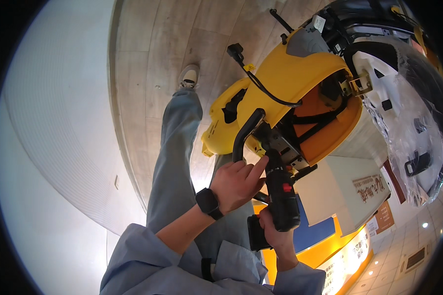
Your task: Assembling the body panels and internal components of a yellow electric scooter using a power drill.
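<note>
My right hand (276,233) is wrapped around the grip of a black cordless drill (282,199) with a red switch on its side. The drill's front end meets a metal bracket (282,146) on a yellow plastic body shell (275,81); the exact point of contact is hidden. Closed around a curved black bar handle (242,140) is my left hand (237,184), its index finger stretched along the front of the drill. A black cable with a plug (237,53) hangs over the shell. Inside its orange hollow (330,129) black parts show.
A white seat-like part (403,113) wrapped in clear plastic stands to the right of the shell. Behind it is a black frame (359,22). A pale curved wall (59,108) runs along the left, beside a wood-look floor (147,73). My shoe (189,76) stands near the shell.
</note>
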{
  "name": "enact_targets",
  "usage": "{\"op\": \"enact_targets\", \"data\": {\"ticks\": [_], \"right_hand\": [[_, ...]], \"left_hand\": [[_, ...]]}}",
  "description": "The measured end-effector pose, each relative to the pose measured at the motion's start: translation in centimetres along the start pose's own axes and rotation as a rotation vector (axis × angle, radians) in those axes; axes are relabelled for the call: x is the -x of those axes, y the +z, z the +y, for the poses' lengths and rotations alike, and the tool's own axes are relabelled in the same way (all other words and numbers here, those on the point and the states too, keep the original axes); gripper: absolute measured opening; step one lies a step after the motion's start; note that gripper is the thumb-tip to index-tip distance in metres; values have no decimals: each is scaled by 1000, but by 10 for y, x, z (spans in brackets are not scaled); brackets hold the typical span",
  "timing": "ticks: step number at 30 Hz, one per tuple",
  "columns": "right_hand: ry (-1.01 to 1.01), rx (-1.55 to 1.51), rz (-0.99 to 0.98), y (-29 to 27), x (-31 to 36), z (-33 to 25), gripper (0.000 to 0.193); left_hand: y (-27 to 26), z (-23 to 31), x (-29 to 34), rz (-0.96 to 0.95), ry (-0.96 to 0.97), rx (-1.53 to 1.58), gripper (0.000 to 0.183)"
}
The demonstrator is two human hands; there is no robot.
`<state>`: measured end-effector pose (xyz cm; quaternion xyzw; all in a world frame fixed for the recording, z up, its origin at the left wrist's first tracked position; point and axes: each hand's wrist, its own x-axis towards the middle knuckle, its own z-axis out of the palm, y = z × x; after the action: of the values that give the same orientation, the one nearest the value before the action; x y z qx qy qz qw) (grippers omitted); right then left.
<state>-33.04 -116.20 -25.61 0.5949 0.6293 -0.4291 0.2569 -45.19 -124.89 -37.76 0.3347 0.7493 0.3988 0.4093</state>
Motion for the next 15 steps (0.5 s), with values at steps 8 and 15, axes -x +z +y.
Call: {"op": "enact_targets", "data": {"ticks": [8, 15], "right_hand": [[-16, 55, -18, 0, 1, 17, 25], [78, -102, -7, 5, 10, 19, 21]], "left_hand": [[4, 0, 1, 46, 36, 0, 49], [-2, -6, 6, 5, 52, 21, 35]]}}
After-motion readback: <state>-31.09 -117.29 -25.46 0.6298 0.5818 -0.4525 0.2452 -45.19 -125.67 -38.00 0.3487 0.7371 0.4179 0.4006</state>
